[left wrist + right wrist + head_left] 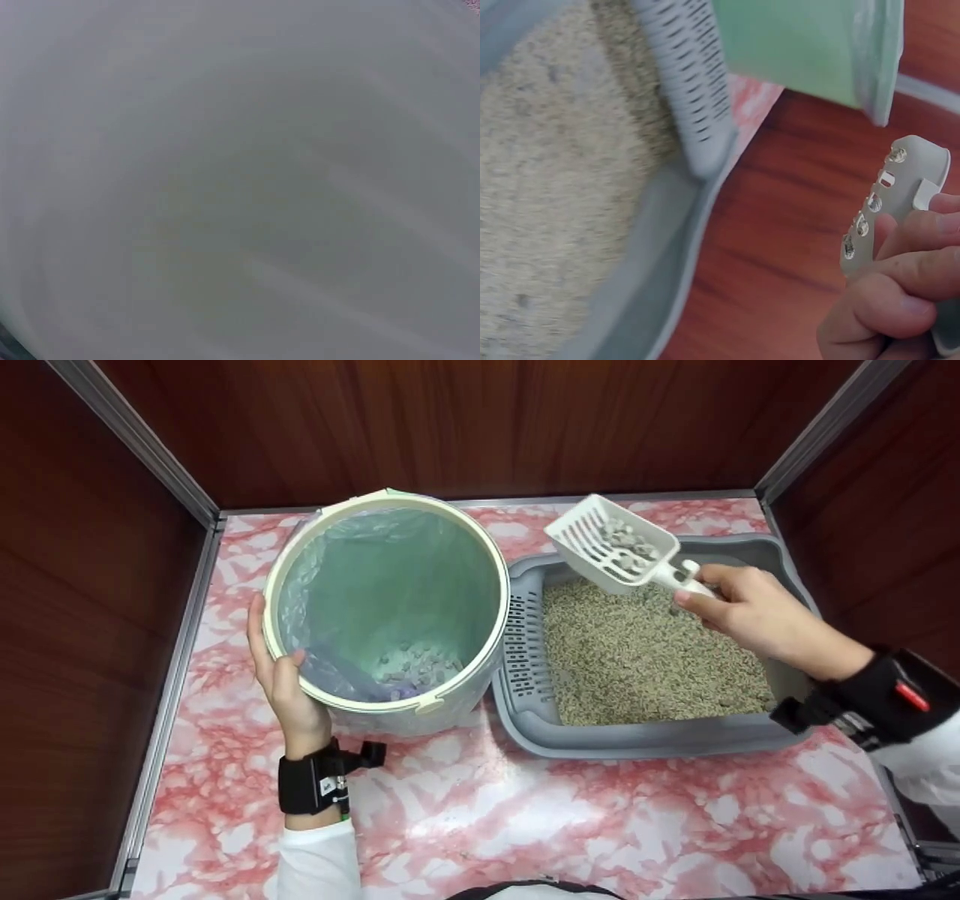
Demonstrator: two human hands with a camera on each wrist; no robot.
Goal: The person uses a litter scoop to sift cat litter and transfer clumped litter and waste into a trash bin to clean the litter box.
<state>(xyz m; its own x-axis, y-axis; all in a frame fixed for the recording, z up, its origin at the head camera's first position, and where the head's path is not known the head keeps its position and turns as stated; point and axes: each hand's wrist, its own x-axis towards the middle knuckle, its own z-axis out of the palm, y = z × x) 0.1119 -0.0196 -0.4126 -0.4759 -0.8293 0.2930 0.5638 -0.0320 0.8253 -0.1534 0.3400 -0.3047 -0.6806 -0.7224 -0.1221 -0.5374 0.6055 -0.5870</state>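
My right hand [757, 607] grips the handle of a white slotted litter scoop [592, 547], raised over the back left of a grey litter box [645, 742]. Grey clumps [628, 541] lie in its bowl, and in the right wrist view some show through the scoop's slots [874, 202]. Granular litter [645, 660] covers the box floor. With the thumb over the rim and fingers outside, my left hand [289, 694] holds a round pale-green bin [430, 704], tilted towards me. Clumps [420, 667] sit inside its plastic bag liner. The bin's blurred side [240, 180] fills the left wrist view.
The bin stands against the left end of the litter box, which has a perforated ledge [523, 645]. Dark red wood panels [480, 427] with metal edging enclose the back and both sides. Red-and-white marbled tabletop [525, 825] shows in front.
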